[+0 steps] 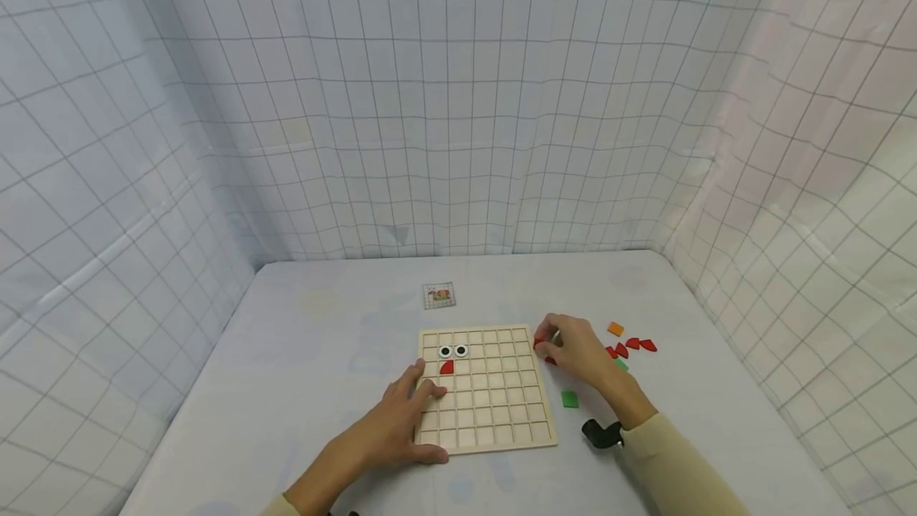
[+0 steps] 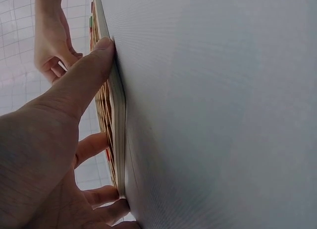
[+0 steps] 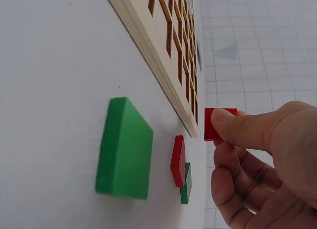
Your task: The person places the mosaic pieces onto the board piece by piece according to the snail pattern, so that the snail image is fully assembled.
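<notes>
From where I stand, a pale wooden square board with a ridged grid (image 1: pixel 494 396) lies flat on a white counter (image 1: pixel 301 357), turned very slightly; its sides look nearly equal, so no long axis stands out. The person's left hand (image 1: pixel 397 420) rests at the board's near left corner with its fingers spread wide, the thumb along the near edge, the other fingers at the left side and over the nearest cells. Beyond the board's right edge, the right hand (image 1: pixel 576 349) holds a small flat red piece (image 3: pixel 208 133) pinched narrowly between thumb and fingers, raised off the counter; the thumb covers part of it, so I cannot tell its full outline or long axis.

In the far left part of the grid sit two round white eye tiles with black pupils (image 1: pixel 461 350), side by side. Just below the left one is a red quarter-circle tile (image 1: pixel 447 368), its curve facing far left and its square corner near right.

To the right of the board lie a thick, smooth green square (image 1: pixel 569 399), a small orange square (image 1: pixel 615 329) and several red pieces with curved edges (image 1: pixel 647 345). A small card with a coloured picture on a grid (image 1: pixel 439 295) lies past the board's far edge, near the grid-lined white cloth (image 1: pixel 458 142)
</notes>
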Tool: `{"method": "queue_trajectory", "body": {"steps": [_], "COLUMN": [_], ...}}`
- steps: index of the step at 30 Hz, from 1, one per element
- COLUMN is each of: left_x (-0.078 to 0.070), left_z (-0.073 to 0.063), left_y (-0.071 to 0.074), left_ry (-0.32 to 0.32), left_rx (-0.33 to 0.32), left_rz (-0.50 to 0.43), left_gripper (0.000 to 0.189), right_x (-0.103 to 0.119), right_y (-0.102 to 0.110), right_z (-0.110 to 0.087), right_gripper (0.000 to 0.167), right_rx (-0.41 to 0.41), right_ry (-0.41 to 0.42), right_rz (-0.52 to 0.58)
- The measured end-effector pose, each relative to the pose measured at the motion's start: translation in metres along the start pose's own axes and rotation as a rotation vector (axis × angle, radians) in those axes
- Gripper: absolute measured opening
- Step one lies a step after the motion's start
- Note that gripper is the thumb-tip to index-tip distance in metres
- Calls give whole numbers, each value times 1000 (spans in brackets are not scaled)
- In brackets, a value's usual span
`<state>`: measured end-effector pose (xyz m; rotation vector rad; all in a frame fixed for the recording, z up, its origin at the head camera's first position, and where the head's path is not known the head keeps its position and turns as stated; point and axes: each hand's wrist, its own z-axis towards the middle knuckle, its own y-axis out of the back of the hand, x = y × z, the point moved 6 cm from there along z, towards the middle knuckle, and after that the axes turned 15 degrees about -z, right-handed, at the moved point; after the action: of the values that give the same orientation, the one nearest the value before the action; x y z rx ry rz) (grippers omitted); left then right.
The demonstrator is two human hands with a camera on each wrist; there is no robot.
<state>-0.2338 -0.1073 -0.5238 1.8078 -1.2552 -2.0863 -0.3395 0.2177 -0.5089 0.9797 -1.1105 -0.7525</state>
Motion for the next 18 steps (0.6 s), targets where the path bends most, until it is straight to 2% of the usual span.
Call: {"method": "queue_trajectory", "body": {"steps": [10, 18], "left_x": [-2, -3], "left_z": [0, 0], "left_y": [1, 1], "left_ry": [10, 7], "left_rx": [1, 11], "left_rz": [-1, -3], "left_gripper": [89, 88], "right_x": [20, 39], "right_y": [-3, -10], "right_z": [2, 5], "right_gripper": [15, 12], "right_rx": [-28, -32], "right_ry": [59, 146], "right_rz": [15, 56]}}
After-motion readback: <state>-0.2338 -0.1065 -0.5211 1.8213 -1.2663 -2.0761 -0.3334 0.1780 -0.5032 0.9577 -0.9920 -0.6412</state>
